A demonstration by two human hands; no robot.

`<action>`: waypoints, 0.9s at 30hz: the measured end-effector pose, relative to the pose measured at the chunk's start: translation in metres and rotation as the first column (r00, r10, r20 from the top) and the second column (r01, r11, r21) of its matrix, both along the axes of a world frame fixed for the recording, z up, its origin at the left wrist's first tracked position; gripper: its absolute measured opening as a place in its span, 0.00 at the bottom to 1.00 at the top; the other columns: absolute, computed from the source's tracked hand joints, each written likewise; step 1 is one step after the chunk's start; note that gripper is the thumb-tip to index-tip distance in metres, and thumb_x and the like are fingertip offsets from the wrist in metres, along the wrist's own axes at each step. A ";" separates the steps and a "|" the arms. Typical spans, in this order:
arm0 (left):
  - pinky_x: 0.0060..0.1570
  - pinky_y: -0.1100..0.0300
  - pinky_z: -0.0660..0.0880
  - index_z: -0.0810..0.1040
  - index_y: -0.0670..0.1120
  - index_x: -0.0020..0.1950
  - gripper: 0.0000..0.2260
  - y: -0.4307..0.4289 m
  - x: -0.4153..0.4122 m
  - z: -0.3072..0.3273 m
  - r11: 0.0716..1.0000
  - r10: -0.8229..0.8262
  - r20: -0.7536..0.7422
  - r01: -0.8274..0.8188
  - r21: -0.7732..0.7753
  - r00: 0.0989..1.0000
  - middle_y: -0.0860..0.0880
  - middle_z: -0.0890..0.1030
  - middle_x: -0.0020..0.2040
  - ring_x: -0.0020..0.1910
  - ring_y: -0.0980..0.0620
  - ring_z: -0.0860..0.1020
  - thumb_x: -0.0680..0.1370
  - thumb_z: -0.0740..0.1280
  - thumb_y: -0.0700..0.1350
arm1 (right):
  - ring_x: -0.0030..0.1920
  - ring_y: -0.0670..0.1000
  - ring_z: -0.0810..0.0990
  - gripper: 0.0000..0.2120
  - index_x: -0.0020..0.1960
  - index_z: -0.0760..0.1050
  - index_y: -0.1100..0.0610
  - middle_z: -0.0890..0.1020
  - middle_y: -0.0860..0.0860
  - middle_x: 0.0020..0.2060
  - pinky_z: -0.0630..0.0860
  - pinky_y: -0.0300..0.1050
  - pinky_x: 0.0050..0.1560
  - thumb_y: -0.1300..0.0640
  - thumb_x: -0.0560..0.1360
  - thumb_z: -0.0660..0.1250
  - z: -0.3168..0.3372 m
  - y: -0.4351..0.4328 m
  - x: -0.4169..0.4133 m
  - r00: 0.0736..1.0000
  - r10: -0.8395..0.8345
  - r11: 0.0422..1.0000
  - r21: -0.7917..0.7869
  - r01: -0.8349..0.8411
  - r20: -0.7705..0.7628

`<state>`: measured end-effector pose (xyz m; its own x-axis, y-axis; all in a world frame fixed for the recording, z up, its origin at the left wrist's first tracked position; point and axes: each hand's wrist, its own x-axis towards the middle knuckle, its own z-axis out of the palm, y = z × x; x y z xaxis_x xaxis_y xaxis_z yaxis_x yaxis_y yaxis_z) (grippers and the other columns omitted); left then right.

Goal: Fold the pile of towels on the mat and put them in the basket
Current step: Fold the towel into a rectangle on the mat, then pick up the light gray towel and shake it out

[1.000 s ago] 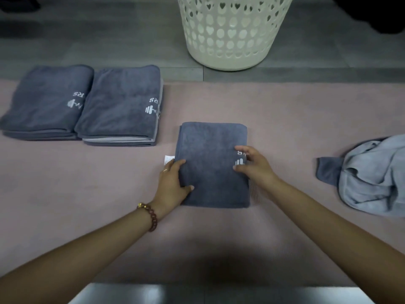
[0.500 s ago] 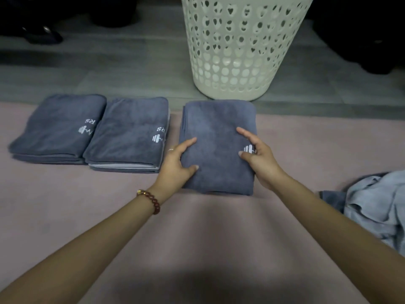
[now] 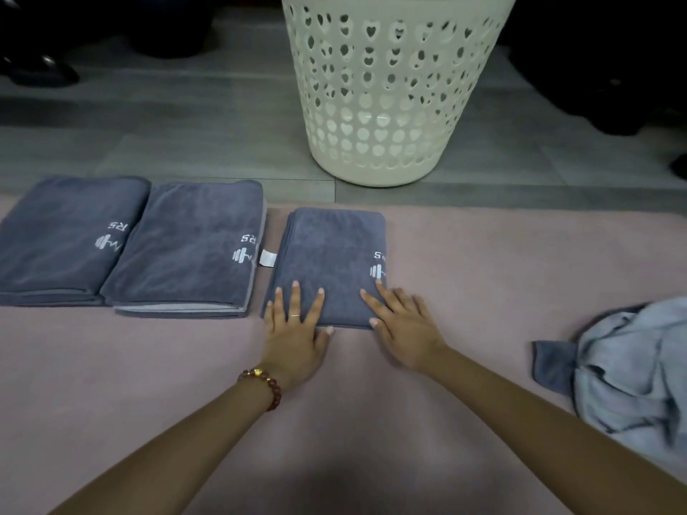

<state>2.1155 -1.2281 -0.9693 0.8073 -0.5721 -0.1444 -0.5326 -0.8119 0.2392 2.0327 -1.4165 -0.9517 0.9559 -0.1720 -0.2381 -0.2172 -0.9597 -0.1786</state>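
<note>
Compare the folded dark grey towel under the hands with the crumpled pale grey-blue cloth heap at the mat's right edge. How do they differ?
The folded dark grey towel lies as a flat rectangle; the crumpled pale grey-blue heap is bunched and creased. The folded towel is darker than the heap. The left hand and right hand rest on the folded towel's near edge; nothing touches the heap. Both lie on the pink mat.

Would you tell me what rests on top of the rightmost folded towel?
The left hand and right hand lie flat on that towel; the mat beneath is hidden.
</note>
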 end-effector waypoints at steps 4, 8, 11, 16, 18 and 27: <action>0.70 0.43 0.34 0.43 0.51 0.77 0.42 -0.015 -0.018 0.017 0.999 0.002 0.024 -0.003 0.053 1.000 0.36 0.42 0.76 0.74 0.35 0.39 0.65 0.29 0.65 | 0.77 0.54 0.47 0.35 0.76 0.47 0.45 0.49 0.49 0.77 0.44 0.49 0.74 0.34 0.72 0.37 0.028 -0.030 -0.046 0.999 -0.052 0.998 0.045 0.052 0.006; 0.68 0.43 0.47 0.68 0.43 0.71 0.34 -0.043 -0.040 0.021 0.964 -0.250 0.181 0.263 -0.051 0.951 0.30 0.63 0.71 0.70 0.29 0.60 0.79 0.40 0.63 | 0.76 0.61 0.48 0.33 0.76 0.50 0.45 0.50 0.59 0.76 0.49 0.55 0.73 0.47 0.76 0.61 0.048 -0.103 -0.128 0.907 -0.387 0.915 -0.057 0.400 0.167; 0.67 0.45 0.47 0.70 0.42 0.67 0.34 -0.076 -0.063 0.034 0.927 -0.348 0.176 0.366 -0.083 0.921 0.31 0.65 0.69 0.69 0.30 0.62 0.79 0.38 0.63 | 0.75 0.62 0.45 0.38 0.75 0.51 0.40 0.45 0.60 0.75 0.53 0.61 0.71 0.43 0.72 0.68 0.071 -0.162 -0.188 0.677 -0.724 0.667 -0.112 0.736 0.134; 0.71 0.48 0.40 0.63 0.46 0.74 0.37 -0.126 -0.107 0.048 0.881 -0.437 0.088 0.446 -0.158 0.895 0.36 0.53 0.76 0.76 0.38 0.48 0.72 0.40 0.64 | 0.70 0.63 0.56 0.36 0.70 0.61 0.45 0.57 0.62 0.68 0.62 0.61 0.67 0.35 0.65 0.65 0.070 -0.218 -0.272 0.536 -0.825 0.559 -0.122 0.820 -0.176; 0.71 0.51 0.37 0.60 0.47 0.75 0.38 -0.141 -0.121 0.055 0.863 -0.467 0.082 0.474 -0.176 0.880 0.38 0.49 0.77 0.76 0.41 0.44 0.70 0.39 0.64 | 0.68 0.60 0.61 0.23 0.66 0.65 0.47 0.64 0.57 0.66 0.67 0.58 0.61 0.43 0.73 0.61 0.064 -0.224 -0.281 0.600 -0.787 0.615 -0.240 0.751 -0.143; 0.73 0.55 0.43 0.41 0.62 0.73 0.46 -0.175 -0.173 0.105 0.779 -0.509 0.003 0.462 -0.424 0.861 0.54 0.40 0.77 0.76 0.55 0.38 0.60 0.56 0.74 | 0.45 0.46 0.76 0.03 0.51 0.71 0.55 0.77 0.48 0.42 0.72 0.42 0.50 0.57 0.79 0.61 0.141 -0.175 -0.219 0.531 -0.838 0.295 0.922 0.251 0.124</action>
<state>1.9424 -1.4027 -0.8643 0.3995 -0.9096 0.1143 -0.7828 -0.2736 0.5590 1.8139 -1.5917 -0.8103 0.6567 -0.7432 -0.1277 -0.2120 -0.0195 -0.9771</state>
